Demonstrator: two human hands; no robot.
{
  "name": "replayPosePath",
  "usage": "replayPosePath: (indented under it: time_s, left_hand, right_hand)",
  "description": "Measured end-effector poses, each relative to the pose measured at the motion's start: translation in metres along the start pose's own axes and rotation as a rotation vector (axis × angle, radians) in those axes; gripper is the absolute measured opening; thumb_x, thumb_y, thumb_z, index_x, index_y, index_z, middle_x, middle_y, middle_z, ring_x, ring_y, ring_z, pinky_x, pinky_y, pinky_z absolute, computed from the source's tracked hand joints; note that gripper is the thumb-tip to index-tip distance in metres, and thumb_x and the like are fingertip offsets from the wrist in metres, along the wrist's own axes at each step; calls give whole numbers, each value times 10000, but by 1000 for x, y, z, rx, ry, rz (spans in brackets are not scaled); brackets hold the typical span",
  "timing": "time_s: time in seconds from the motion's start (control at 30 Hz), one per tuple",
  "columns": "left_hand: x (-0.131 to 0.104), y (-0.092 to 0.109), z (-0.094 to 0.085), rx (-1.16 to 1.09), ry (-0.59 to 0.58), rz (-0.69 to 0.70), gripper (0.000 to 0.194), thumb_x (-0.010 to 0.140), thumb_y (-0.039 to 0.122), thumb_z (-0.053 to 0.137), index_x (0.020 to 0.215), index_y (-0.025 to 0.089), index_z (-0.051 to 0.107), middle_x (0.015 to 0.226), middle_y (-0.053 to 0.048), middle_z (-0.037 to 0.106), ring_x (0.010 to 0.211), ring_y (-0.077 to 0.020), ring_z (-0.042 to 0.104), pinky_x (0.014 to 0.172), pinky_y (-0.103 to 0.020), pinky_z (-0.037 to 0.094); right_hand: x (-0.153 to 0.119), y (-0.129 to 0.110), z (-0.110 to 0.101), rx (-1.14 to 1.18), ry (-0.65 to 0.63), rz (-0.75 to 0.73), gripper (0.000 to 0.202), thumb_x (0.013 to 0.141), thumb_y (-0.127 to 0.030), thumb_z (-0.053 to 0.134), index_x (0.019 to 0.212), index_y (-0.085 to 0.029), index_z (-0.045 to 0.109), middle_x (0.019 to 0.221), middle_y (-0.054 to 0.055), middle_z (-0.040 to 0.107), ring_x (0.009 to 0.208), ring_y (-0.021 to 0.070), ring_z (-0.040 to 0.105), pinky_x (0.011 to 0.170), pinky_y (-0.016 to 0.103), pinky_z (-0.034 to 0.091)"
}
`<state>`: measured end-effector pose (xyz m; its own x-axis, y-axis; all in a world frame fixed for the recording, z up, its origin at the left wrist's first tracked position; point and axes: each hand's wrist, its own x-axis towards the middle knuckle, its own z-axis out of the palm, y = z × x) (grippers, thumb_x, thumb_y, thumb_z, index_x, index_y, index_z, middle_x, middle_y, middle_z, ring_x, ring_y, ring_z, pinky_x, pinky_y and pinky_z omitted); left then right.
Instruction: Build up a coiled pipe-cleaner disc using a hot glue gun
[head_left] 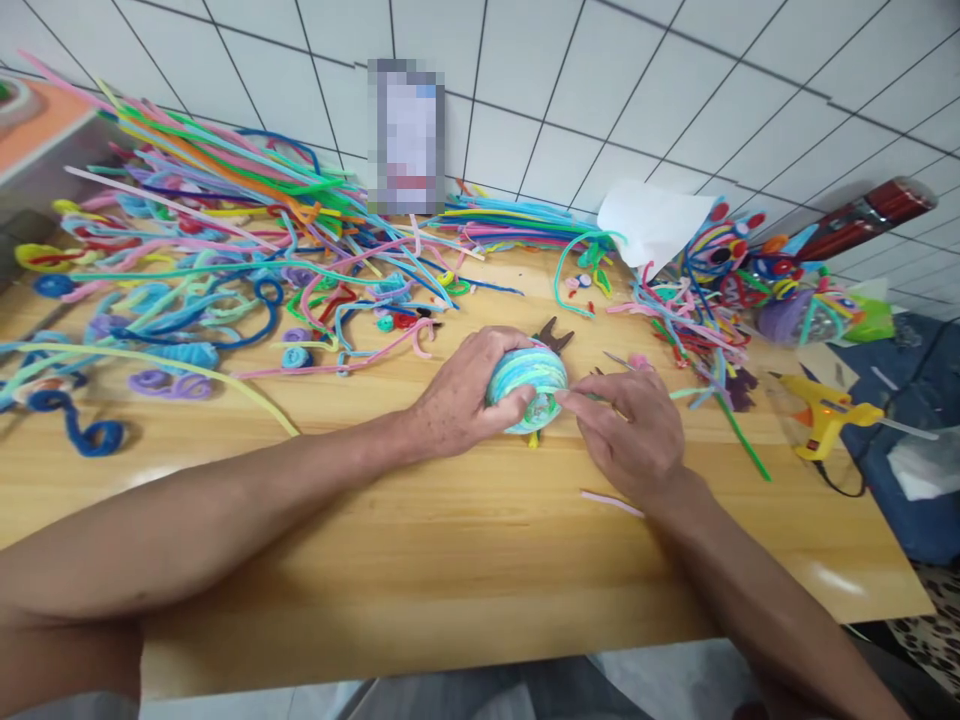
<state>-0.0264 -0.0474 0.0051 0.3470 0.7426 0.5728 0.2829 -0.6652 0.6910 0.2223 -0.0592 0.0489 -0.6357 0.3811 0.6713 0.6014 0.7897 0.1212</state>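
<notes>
My left hand (457,392) wraps around a round ball (527,380) covered in wound turquoise, green and lilac pipe cleaners, holding it just above the wooden table (450,560). My right hand (630,425) presses its fingertips against the ball's lower right side, pinching something small there that I cannot make out. Dark pliers (553,336) lie just behind the ball. A short pink pipe cleaner piece (611,502) rests on the table below my right wrist.
A big heap of coloured pipe cleaners (225,230) covers the left and back of the table. Finished pipe-cleaner figures (739,265) pile up at the right, beside white paper (652,220). A yellow glue gun (821,420) lies at the right edge. Tiled wall behind.
</notes>
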Motion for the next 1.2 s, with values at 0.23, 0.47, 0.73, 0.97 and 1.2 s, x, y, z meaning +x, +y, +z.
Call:
replayPosePath:
  time_s: [0.23, 0.47, 0.73, 0.97, 1.2]
  left_hand:
    - [-1, -1, 2, -17, 23, 11, 414, 1031, 434, 605, 1367, 197, 553, 1353, -150, 690, 1273, -293, 660, 1127, -476, 526]
    - [-1, 0, 2, -35, 25, -19, 428, 973, 378, 661, 1348, 209, 542, 1342, -144, 692, 1260, -292, 668, 1103, -474, 542]
    - [2, 9, -1, -87, 14, -100, 449, 901, 359, 695, 1298, 215, 543, 1318, -138, 697, 1237, -296, 680, 1085, -479, 559]
    - [4, 18, -7, -94, -37, -186, 400, 938, 354, 665, 1287, 211, 534, 1311, -135, 688, 1218, -289, 684, 1076, -469, 566]
    - [6, 20, -9, -69, -46, -225, 424, 915, 391, 692, 1261, 211, 526, 1287, -128, 673, 1206, -281, 675, 1042, -449, 573]
  right_hand:
    - [-4, -5, 1, 66, 4, -8, 442, 955, -34, 619, 1301, -299, 693, 1021, 15, 804, 919, 177, 711, 822, 348, 510]
    - [-4, -9, 2, 45, 18, 4, 390, 960, -28, 622, 1264, -264, 684, 1001, 27, 800, 904, 176, 714, 808, 350, 510]
    - [-2, -11, 1, 8, 20, -12, 350, 953, -39, 639, 1216, -266, 680, 978, 28, 789, 882, 179, 706, 787, 346, 518]
    - [-2, -13, 2, 53, 21, -17, 322, 961, -26, 623, 1196, -236, 687, 985, 47, 788, 920, 180, 717, 810, 338, 539]
    - [-5, -11, 3, 114, 33, 20, 368, 942, -14, 638, 1226, -244, 682, 1013, 51, 796, 934, 191, 729, 829, 342, 566]
